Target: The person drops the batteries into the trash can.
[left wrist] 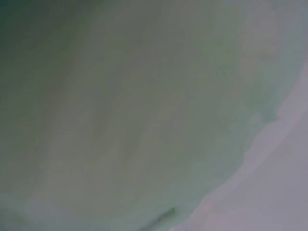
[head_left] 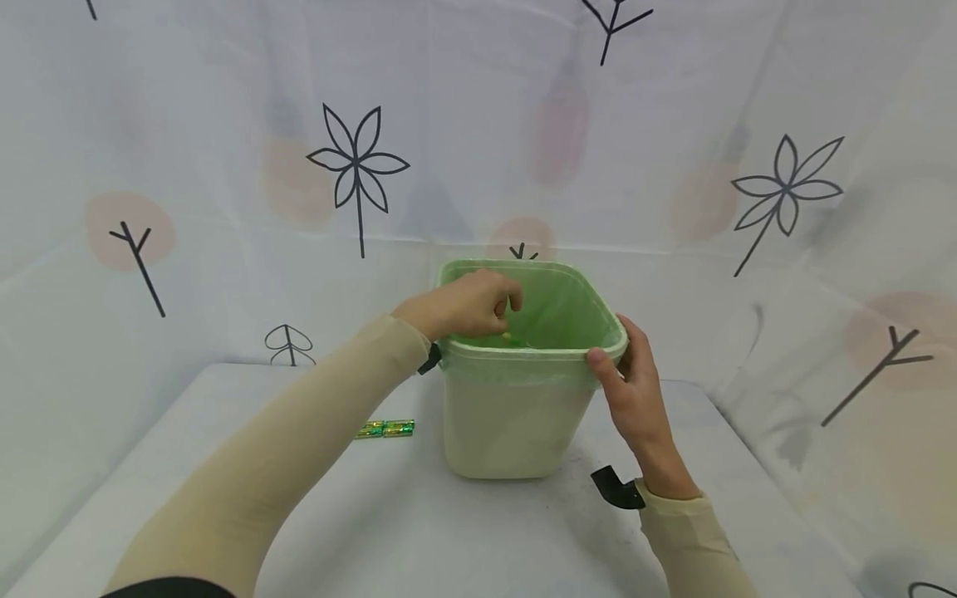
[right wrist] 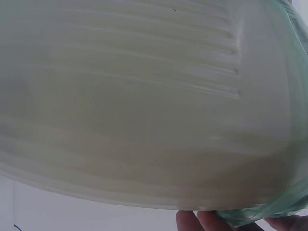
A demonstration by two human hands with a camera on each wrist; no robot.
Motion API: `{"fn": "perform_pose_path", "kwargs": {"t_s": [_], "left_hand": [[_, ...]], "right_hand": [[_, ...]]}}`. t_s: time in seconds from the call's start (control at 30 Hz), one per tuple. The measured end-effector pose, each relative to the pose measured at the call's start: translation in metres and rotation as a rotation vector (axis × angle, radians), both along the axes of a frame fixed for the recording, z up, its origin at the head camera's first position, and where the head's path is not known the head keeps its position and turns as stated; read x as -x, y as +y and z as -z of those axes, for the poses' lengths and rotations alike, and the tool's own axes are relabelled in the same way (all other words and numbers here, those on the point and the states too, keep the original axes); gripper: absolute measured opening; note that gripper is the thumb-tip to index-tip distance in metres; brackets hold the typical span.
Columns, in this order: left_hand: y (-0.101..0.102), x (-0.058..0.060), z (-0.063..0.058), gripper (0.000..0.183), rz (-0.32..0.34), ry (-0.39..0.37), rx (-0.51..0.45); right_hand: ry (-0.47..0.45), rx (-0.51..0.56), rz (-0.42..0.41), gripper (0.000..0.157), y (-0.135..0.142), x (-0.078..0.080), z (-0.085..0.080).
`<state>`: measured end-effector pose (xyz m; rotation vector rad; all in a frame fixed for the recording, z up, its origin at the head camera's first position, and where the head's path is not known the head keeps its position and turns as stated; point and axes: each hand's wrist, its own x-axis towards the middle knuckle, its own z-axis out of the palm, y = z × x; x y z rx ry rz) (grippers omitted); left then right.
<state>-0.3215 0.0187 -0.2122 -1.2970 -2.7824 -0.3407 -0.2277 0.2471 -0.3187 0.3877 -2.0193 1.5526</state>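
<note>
Right hand (head_left: 635, 390) is gripping the bin (head_left: 508, 419), standing on the table (head_left: 449, 540), by its right rim, probably steadying it; left hand (head_left: 467, 303) is hanging over its mouth, fingers bent, can't tell if they're pinching anything. Left sleeve (head_left: 299, 448) is likely hiding part of the shiny green-gold strip (head_left: 399, 428) left of the bin

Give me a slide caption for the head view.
Left hand at a green-lined trash bin's mouth, right hand gripping its rim, a green-and-gold strip on the tabletop.
</note>
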Motion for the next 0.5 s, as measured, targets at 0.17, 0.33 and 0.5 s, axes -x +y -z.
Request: {"fn": "perform_pose_path", "kwargs": {"t_s": [0.17, 0.33, 0.5], "left_hand": [[0.000, -0.001, -0.001, 0.033, -0.010, -0.005, 0.004], [-0.001, -0.003, -0.004, 0.033, 0.012, -0.001, -0.017], [-0.012, -0.011, -0.008, 0.027, 0.076, 0.048, -0.068]], "right_hand": [[0.004, -0.003, -0.001, 0.056, 0.000, 0.000, 0.000], [0.002, -0.005, 0.002, 0.056, 0.001, 0.000, 0.000], [-0.001, -0.005, 0.004, 0.056, 0.000, 0.000, -0.001]]}}
